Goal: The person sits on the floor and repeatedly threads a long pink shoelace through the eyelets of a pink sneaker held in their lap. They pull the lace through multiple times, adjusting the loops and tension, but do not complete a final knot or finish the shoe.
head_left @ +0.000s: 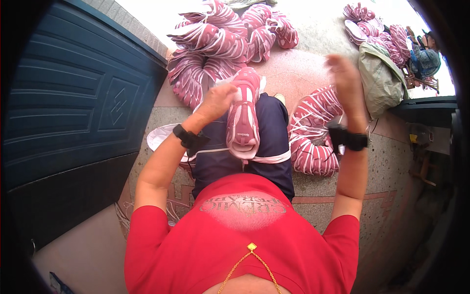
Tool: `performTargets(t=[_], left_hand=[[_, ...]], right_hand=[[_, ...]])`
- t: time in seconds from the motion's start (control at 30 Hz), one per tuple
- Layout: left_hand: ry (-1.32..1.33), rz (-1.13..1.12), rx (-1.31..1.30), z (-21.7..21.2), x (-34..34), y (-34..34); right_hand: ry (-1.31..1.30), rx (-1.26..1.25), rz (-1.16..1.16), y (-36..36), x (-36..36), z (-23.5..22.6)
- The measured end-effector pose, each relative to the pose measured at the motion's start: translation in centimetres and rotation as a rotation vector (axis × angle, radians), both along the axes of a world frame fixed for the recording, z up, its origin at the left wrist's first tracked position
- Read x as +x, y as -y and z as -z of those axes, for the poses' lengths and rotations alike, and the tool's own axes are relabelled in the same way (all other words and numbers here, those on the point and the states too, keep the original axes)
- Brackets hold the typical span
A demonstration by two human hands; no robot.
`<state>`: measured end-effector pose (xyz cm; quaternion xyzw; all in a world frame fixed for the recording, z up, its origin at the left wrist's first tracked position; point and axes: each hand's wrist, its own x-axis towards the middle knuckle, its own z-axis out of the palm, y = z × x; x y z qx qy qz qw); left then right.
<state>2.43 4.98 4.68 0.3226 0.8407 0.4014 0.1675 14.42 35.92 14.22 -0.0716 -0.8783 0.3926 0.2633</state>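
Observation:
A pink and white sneaker upper (243,120) lies lengthwise over my thighs, its toe pointing away from me. My left hand (219,100) is closed on the left edge of the upper near the toe; its fingertips are partly hidden. Off to the right, my right hand (345,81) is raised apart from the upper, above a bundle of pink uppers (313,159). Motion smears its fingers, so I cannot make out whether they pinch anything. A white strap (272,158) runs across my thighs beneath the heel end of the upper.
Stacked bundles of pink uppers (210,41) lie on the floor ahead. A dark blue panelled door (73,98) stands at left. On the right are a greenish sack (379,73), more bundles (394,41) and a seated person (425,59). A white sole-like piece (159,137) lies by my left leg.

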Motion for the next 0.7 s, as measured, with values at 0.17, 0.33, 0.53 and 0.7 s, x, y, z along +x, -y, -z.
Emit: performTargets(t=[0.17, 0.33, 0.53, 0.7], left_hand=[[-0.065, 0.048, -0.016, 3.2, 2.0, -0.6], [-0.175, 0.080, -0.002, 3.7, 2.3, -0.8], [-0.151, 0.085, 0.005, 3.5, 2.2, -0.7], [-0.136, 0.088, 0.011, 3.4, 2.3, -0.7]], right_hand=[[0.456, -0.329, -0.275, 11.5, -0.6, 12.5], [0.343, -0.136, -0.238, 13.2, -0.5, 15.9], [0.426, 0.025, -0.234, 13.4, -1.1, 14.3], [0.451, 0.093, -0.252, 13.6, -2.1, 15.5]])
